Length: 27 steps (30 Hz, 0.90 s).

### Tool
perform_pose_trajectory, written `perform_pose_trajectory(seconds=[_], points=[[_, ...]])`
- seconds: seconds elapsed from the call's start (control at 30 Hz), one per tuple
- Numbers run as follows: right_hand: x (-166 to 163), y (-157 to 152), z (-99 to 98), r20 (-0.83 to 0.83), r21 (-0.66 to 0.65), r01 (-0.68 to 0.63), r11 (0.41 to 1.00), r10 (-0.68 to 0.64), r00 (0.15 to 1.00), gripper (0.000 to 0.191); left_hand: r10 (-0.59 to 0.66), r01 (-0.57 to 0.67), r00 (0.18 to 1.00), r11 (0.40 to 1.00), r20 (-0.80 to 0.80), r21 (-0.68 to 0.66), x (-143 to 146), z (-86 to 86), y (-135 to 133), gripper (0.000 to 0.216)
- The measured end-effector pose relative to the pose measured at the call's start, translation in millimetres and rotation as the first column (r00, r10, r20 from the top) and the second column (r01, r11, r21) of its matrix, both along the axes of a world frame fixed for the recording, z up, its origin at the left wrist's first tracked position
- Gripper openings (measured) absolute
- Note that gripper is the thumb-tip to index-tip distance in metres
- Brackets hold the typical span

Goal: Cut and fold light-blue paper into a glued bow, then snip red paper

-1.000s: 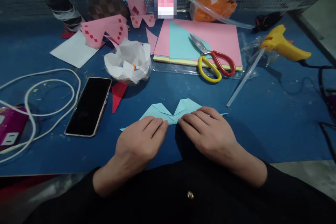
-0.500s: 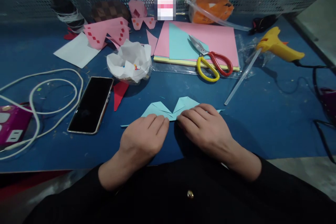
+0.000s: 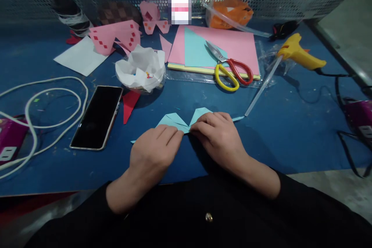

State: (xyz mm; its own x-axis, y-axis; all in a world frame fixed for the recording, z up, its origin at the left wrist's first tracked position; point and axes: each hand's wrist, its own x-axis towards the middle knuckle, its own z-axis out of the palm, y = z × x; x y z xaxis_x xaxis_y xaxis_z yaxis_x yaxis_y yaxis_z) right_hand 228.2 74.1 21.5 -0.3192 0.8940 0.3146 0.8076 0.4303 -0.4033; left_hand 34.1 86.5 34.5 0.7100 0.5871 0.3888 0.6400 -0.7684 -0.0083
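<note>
A light-blue folded paper (image 3: 173, 119) with two raised, wing-like halves and a notch between them lies on the blue table in front of me. My left hand (image 3: 154, 151) is closed on the near edge of its left half. My right hand (image 3: 219, 137) pinches the paper just right of the notch, its fingers covering much of that half. Thin pointed ends of the paper stick out past both hands. Thumbs and the near underside are hidden from view.
Scissors (image 3: 229, 68) rest on stacked coloured sheets (image 3: 244, 48). At right is a yellow glue gun (image 3: 302, 52) with a glue stick. At left lie a phone (image 3: 97, 118) and white cable (image 3: 36, 135). A paper-lined bowl (image 3: 142, 69) and pink paper butterflies (image 3: 113, 37) stand behind.
My right hand has shifted left along the paper towards the notch, baring more of the right pointed end, which now sits slightly higher. My left hand keeps its hold. The whole view shifted slightly.
</note>
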Motion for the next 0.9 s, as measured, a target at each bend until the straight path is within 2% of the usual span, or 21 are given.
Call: perform_pose_trajectory(seconds=[0.13,0.3,0.7,0.9], points=[[-3,-1,2.6,-0.055,-0.084,0.086,0.993,-0.091,0.994,0.007,0.096,-0.085,0.993,0.984,0.067,-0.157,-2,1.1,3,0.013],[-9,-2,6.9,-0.065,-0.141,0.143,0.98,-0.153,0.986,0.009,0.188,-0.16,0.979,0.946,0.076,-0.282,-4,3.3,6,0.013],[-9,0,9.8,-0.052,-0.179,0.185,0.966,-0.197,0.979,0.007,0.287,-0.244,0.957,0.872,0.038,-0.424,3,10.2,13,0.016],[-9,1,9.8,-0.052,-0.174,0.191,0.966,-0.203,0.978,0.01,0.313,-0.268,0.949,0.853,0.027,-0.447,5,8.7,14,0.015]])
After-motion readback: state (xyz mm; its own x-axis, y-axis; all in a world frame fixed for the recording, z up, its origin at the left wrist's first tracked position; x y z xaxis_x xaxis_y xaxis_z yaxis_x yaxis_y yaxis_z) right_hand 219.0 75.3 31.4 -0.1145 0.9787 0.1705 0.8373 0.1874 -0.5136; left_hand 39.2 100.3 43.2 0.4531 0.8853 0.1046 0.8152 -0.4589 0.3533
